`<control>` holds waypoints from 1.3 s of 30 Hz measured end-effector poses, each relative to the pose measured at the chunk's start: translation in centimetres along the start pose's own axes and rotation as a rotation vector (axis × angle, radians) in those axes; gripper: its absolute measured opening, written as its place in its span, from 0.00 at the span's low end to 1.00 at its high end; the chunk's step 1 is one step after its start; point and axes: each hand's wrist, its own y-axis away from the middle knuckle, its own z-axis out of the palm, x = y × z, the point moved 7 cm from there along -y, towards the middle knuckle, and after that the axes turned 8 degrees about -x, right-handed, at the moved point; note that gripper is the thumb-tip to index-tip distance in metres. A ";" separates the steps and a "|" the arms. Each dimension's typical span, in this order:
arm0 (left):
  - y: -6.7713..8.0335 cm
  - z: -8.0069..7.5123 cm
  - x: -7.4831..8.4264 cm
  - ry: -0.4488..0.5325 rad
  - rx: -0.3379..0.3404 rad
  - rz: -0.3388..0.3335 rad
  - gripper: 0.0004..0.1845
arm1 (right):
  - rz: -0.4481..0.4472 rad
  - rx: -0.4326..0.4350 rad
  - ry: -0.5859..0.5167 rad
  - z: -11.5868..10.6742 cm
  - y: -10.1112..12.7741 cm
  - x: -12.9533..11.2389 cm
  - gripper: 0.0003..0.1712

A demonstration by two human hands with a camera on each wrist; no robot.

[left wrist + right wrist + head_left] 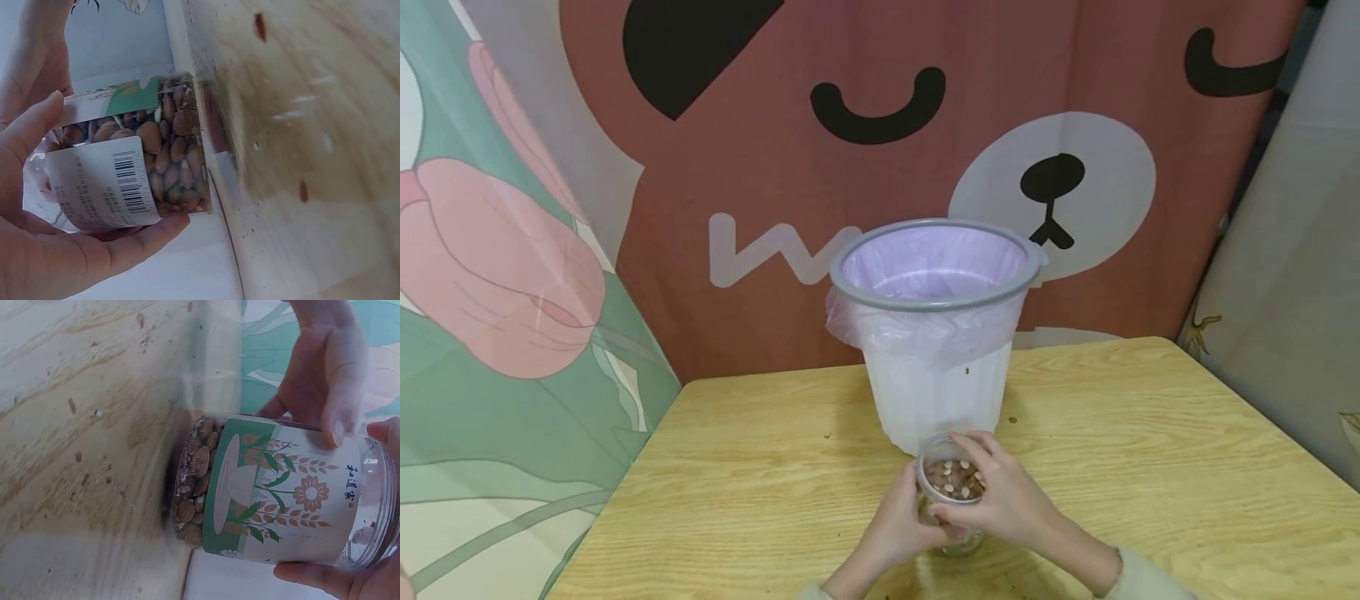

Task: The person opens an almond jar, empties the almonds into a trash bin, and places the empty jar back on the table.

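A clear jar [962, 546] of almonds [164, 156] stands upright on the table in front of the bin, its round mouth facing up. Brown nuts and paler bits [953, 479] show through the mouth. The jar carries a green and white label [281, 494] with flowers, and a white barcode sticker [103, 184]. My left hand [895, 517] grips the body from the left, thumb and fingers on opposite sides. From the right, my right hand [1011, 492] holds the top near the rim, fingers over the far edge and thumb at the near side.
Just behind the jar rises a white bin [940, 392] with a grey rim and a purple liner bag [940, 250]. Small brown crumbs [304, 191] lie scattered on the wooden table [752, 467]. Printed curtains [760, 167] hang behind and at both sides.
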 end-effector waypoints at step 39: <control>0.1 -0.9 3.1 -0.417 0.057 0.040 0.50 | -0.042 -0.035 -0.088 -2.6 1.5 -1.5 0.42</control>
